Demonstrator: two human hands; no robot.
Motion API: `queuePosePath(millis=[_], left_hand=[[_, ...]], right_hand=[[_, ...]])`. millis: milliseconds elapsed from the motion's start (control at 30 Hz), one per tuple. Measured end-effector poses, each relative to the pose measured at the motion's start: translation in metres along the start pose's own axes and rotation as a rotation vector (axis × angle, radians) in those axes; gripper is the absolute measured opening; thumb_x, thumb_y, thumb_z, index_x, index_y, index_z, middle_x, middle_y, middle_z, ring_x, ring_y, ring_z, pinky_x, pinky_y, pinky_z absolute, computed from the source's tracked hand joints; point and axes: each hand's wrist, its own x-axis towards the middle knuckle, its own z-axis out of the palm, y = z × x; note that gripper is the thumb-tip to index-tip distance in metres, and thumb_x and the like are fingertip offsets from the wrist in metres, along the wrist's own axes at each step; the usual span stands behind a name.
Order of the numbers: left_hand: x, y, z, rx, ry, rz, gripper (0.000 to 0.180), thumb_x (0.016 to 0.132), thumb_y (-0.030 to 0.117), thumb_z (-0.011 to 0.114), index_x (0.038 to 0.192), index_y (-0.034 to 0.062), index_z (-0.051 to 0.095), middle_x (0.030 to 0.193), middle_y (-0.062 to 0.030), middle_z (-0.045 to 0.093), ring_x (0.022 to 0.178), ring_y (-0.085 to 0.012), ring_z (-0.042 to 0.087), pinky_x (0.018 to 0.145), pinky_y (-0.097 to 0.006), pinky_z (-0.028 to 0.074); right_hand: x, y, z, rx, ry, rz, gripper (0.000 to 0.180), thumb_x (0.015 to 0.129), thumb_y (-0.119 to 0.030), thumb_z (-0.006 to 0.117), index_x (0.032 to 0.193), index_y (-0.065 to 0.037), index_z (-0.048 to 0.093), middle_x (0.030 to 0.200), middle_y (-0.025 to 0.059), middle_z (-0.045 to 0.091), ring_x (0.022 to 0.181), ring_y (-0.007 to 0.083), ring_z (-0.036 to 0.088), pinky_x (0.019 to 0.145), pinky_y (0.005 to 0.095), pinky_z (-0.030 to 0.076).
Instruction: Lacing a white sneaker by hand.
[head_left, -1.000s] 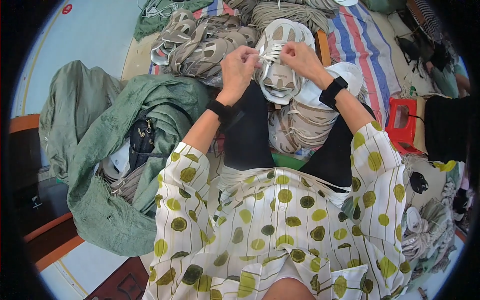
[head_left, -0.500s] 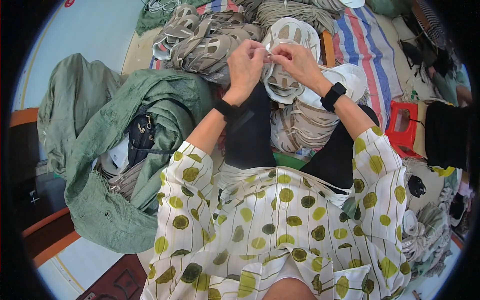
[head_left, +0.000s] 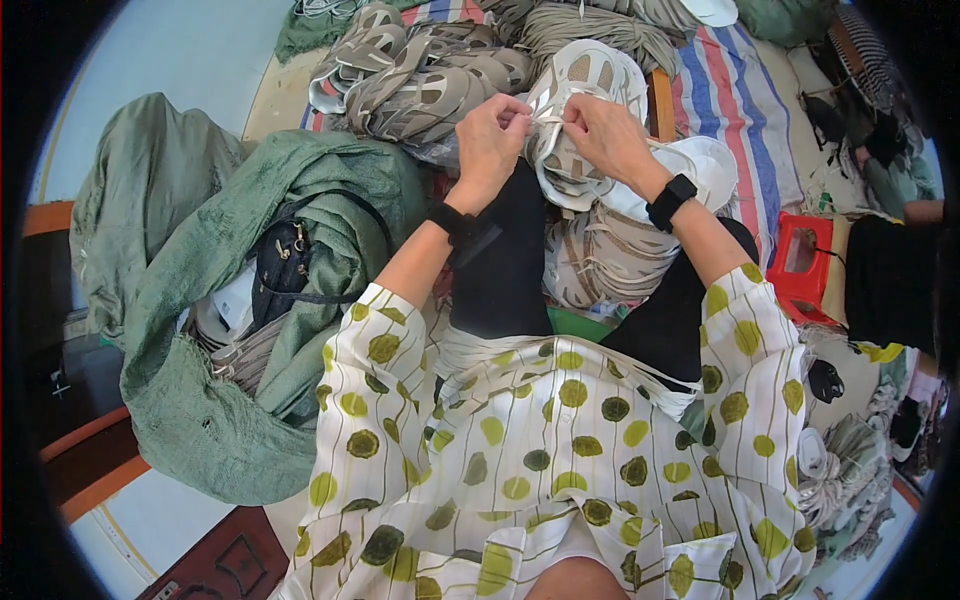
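We hold a white and beige shoe upper (head_left: 575,120) above our knees, left hand (head_left: 490,135) and right hand (head_left: 605,135) both pinched on its thin white lace (head_left: 545,120). We judge lacing is underway; next, the lace needs pulling snug.

Both forearms reach forward; the left hand (head_left: 490,130) and right hand (head_left: 605,135) meet fingertip to fingertip, seemingly pinching, above the person's knees.
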Motion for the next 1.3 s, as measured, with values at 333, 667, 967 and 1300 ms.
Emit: queuePosePath(millis=[333, 667, 967, 1300], left_hand=[[0.009, -0.004, 0.010, 0.190, 0.029, 0.238, 0.011, 0.071, 0.008, 0.059, 0.079, 0.0012, 0.062, 0.065, -0.0086, 0.060, 0.056, -0.0147, 0.053, 0.058, -0.027, 0.045], [0.015, 0.008, 0.023, 0.587, -0.027, 0.413, 0.008, 0.071, 0.013, 0.060, 0.073, 0.0045, 0.060, 0.079, -0.0131, 0.054, 0.069, -0.0308, 0.056, 0.060, -0.038, 0.045], [-0.002, 0.014, 0.021, 0.648, -0.065, 0.493, 0.017, 0.069, 0.017, 0.062, 0.080, 0.0059, 0.057, 0.082, -0.0104, 0.053, 0.073, -0.0289, 0.055, 0.060, -0.039, 0.045], [-0.001, 0.006, 0.022, 0.894, 0.038, 0.500, 0.012, 0.066, 0.013, 0.060, 0.075, 0.0053, 0.055, 0.077, -0.0084, 0.052, 0.073, -0.0259, 0.056, 0.058, -0.036, 0.047]], right_hand=[[0.009, 0.015, -0.006, 0.223, -0.024, 0.251, 0.020, 0.070, -0.021, 0.053, 0.073, -0.002, 0.059, 0.070, 0.0151, 0.061, 0.068, 0.0301, 0.059, 0.063, 0.0372, 0.045], [0.009, 0.022, -0.003, 0.256, -0.030, 0.274, 0.020, 0.069, -0.021, 0.054, 0.074, -0.002, 0.059, 0.068, 0.0139, 0.060, 0.066, 0.0276, 0.059, 0.062, 0.0350, 0.045], [-0.019, 0.048, -0.031, 0.116, 0.118, 0.208, 0.024, 0.075, -0.023, 0.058, 0.077, 0.001, 0.056, 0.064, 0.0110, 0.058, 0.057, 0.0193, 0.056, 0.056, 0.0299, 0.044], [-0.042, 0.014, -0.013, -0.180, -0.074, 0.144, 0.022, 0.070, -0.016, 0.061, 0.077, 0.003, 0.053, 0.077, 0.0236, 0.056, 0.077, 0.0377, 0.055, 0.067, 0.0436, 0.044]])
